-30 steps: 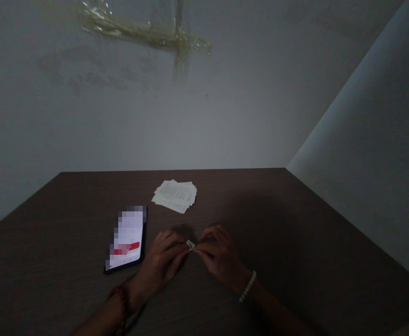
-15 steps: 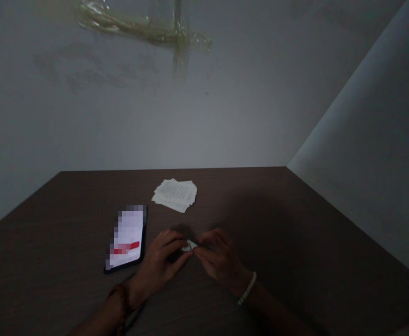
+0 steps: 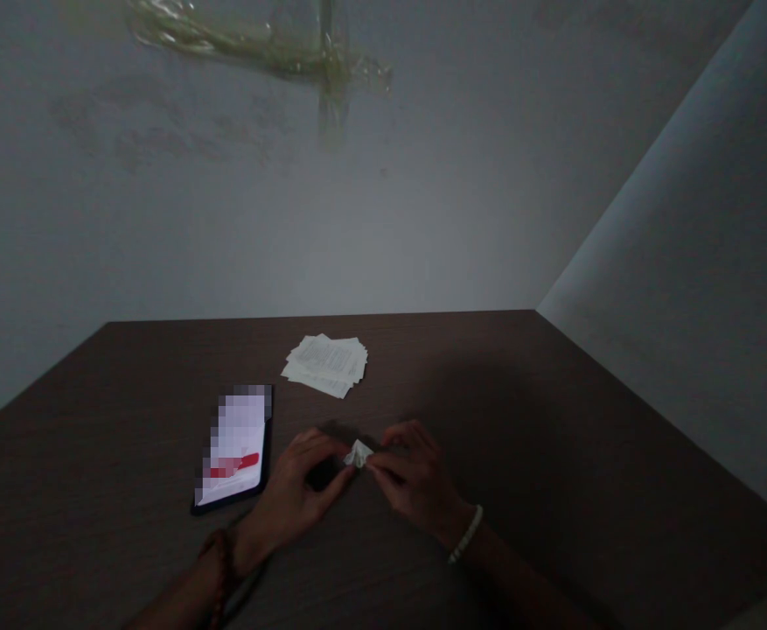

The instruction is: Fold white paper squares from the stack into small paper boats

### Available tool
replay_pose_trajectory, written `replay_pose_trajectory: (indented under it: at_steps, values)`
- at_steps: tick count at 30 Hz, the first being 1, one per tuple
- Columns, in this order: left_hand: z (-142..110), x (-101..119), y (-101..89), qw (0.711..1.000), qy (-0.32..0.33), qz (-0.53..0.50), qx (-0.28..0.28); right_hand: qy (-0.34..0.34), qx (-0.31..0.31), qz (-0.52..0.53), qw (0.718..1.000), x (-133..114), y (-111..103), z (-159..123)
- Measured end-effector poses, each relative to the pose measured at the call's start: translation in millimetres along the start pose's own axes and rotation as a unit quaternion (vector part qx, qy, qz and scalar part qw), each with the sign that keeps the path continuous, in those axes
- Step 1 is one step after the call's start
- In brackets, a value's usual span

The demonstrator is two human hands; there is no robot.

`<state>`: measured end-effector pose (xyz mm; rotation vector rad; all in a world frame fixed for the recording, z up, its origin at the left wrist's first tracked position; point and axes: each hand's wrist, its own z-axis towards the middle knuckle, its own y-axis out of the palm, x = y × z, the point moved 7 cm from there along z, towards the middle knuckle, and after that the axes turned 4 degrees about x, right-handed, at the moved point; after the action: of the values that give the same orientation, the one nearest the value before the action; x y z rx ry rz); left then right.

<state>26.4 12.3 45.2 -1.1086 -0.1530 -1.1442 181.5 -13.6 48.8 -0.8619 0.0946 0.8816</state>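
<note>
My left hand (image 3: 301, 494) and my right hand (image 3: 409, 481) meet over the dark wooden table (image 3: 554, 455), both pinching a small folded piece of white paper (image 3: 358, 452) between their fingertips. The paper stands just above the tabletop, partly hidden by my fingers. A dark bead bracelet is on my left wrist and a white bead bracelet on my right wrist.
A phone (image 3: 235, 446) with a lit screen lies flat left of my hands. A loose stack of small printed paper slips (image 3: 326, 364) lies farther back. Grey walls close the table at the back and right; strips of clear tape (image 3: 258, 44) stick to the back wall.
The folded paper shows more between my fingertips and looks opened out wider. My hands have shifted slightly; the phone and the stack have not moved.
</note>
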Motion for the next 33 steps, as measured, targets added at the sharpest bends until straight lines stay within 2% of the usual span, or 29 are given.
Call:
replay_pose_trajectory:
  at_steps: [14, 23, 33]
  values:
    - [-1.6, -3.6, 2.8, 1.000, -0.005, 0.021, 0.004, 0.058, 0.007, 0.025, 0.998, 5.5, 0.9, 1.7]
    - [-2.6, -6.4, 7.9, 0.999, -0.022, 0.018, -0.026, 0.073, -0.038, 0.024, 0.996, 16.4, 7.3, -0.6]
    - [-5.2, 0.3, 14.3, 0.996, 0.029, 0.059, -0.065, 0.093, -0.076, 0.043, 0.992, 17.3, 16.8, -0.2]
